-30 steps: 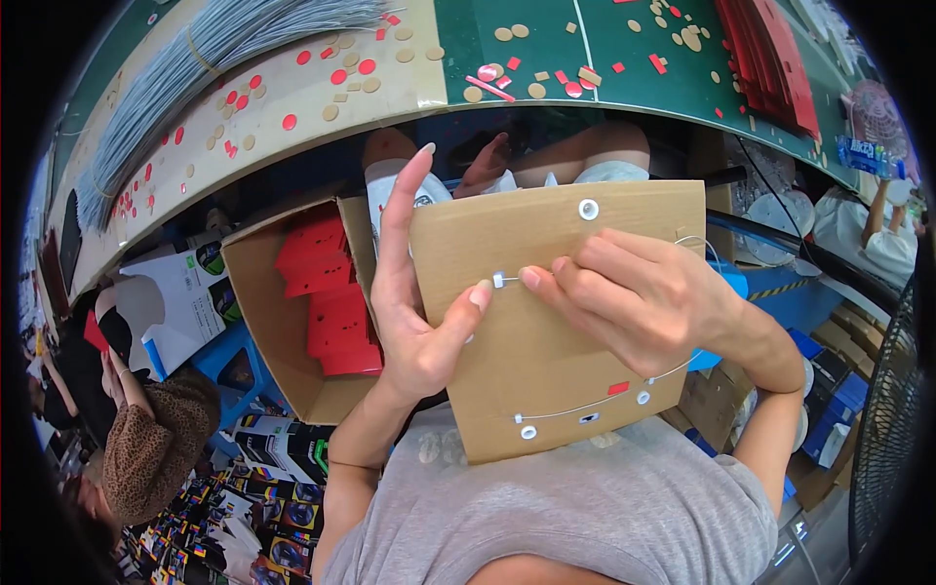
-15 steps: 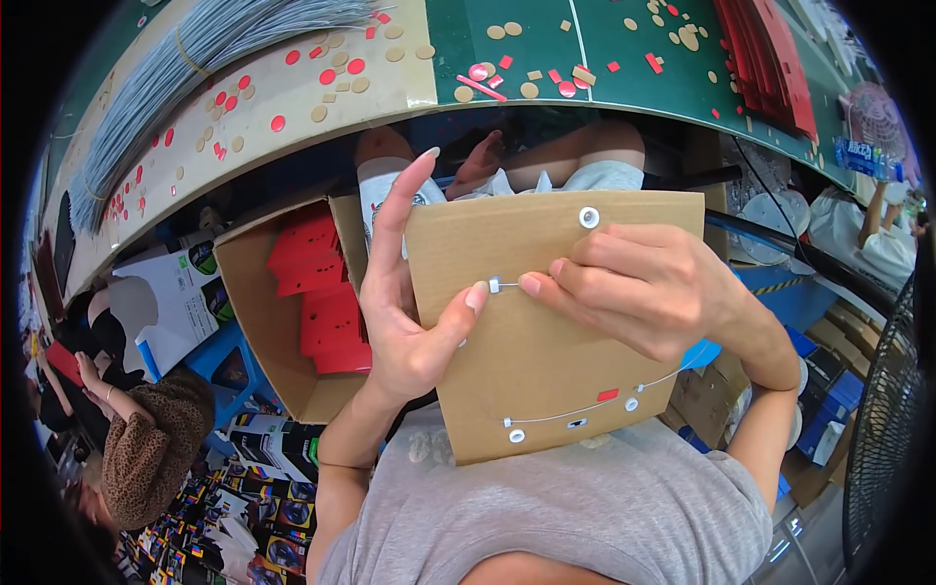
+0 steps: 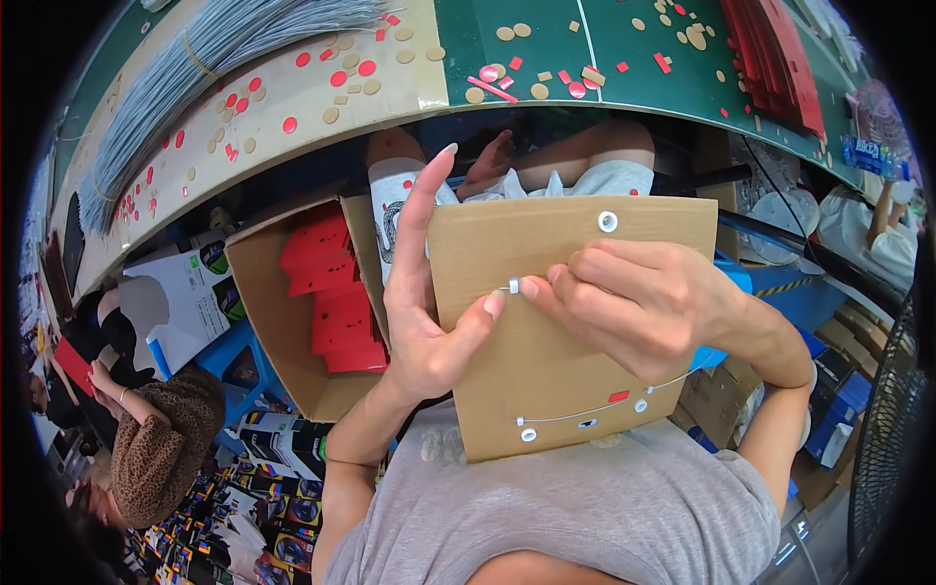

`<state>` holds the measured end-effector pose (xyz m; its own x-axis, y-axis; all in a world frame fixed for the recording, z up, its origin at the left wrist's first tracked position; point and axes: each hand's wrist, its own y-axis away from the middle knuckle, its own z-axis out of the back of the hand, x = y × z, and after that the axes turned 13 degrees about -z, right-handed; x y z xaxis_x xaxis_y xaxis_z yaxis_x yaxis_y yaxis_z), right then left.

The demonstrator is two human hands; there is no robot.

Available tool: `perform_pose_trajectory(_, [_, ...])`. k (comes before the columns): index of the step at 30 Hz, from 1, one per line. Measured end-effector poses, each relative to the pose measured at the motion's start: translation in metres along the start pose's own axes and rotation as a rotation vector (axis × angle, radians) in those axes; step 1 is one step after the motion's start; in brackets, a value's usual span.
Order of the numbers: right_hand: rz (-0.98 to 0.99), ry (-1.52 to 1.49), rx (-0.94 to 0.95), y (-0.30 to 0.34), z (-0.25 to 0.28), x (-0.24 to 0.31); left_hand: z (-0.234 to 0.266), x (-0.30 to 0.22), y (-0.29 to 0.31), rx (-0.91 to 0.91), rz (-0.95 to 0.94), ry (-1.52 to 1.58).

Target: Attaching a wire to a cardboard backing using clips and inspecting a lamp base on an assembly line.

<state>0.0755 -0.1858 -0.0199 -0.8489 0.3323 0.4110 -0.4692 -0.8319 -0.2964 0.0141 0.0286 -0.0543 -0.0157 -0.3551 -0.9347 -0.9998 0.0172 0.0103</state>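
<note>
Upright in front of my chest is a brown cardboard panel (image 3: 556, 361) with white round grommets. My left hand (image 3: 429, 331) is at its left edge, thumb on the front face and index finger stretched upward; its other fingers are hidden, apparently behind the panel. Beside the thumb tip sits a small white clip (image 3: 514, 286), with a short thin wire end sticking out toward the thumb. My right hand (image 3: 648, 302) pinches at the clip's other side, thumb and index finger pressed together. Lower down, a thin wire (image 3: 570, 417) crosses the panel past a small red rectangle (image 3: 619, 396).
To the left, an open carton (image 3: 278, 331) holds red sheets (image 3: 341, 322). A table (image 3: 390, 88) ahead carries a bundle of grey wires (image 3: 195, 78), scattered red and tan cutouts and stacked red sheets (image 3: 770, 68). A black fan guard (image 3: 882, 419) stands right; another person (image 3: 161, 439) sits left.
My right fingertips have closed up against the white clip, covering the wire on that side. A short wire end now shows on the thumb's side. The whole view has shifted slightly.
</note>
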Motion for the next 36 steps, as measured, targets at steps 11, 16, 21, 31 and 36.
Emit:
perform_pose_trajectory(11, [-0.014,0.125,-0.027,-0.001,-0.002,0.010,0.007,0.006,0.004,0.078,-0.143,-0.051])
perform_pose_trajectory(16, [-0.034,0.087,-0.039,-0.005,0.003,0.010,0.011,0.005,0.005,0.087,-0.111,-0.004])
perform_pose_trajectory(21, [0.041,0.213,-0.094,-0.005,-0.008,0.017,0.006,0.007,0.009,0.066,-0.100,0.024])
perform_pose_trajectory(31, [-0.275,0.152,-0.146,0.026,0.007,0.021,0.019,0.001,0.016,0.026,-0.447,-0.614])
perform_pose_trajectory(36, [-0.749,0.282,-0.373,0.077,0.029,0.045,0.016,-0.017,0.006,0.194,-0.516,-0.758])
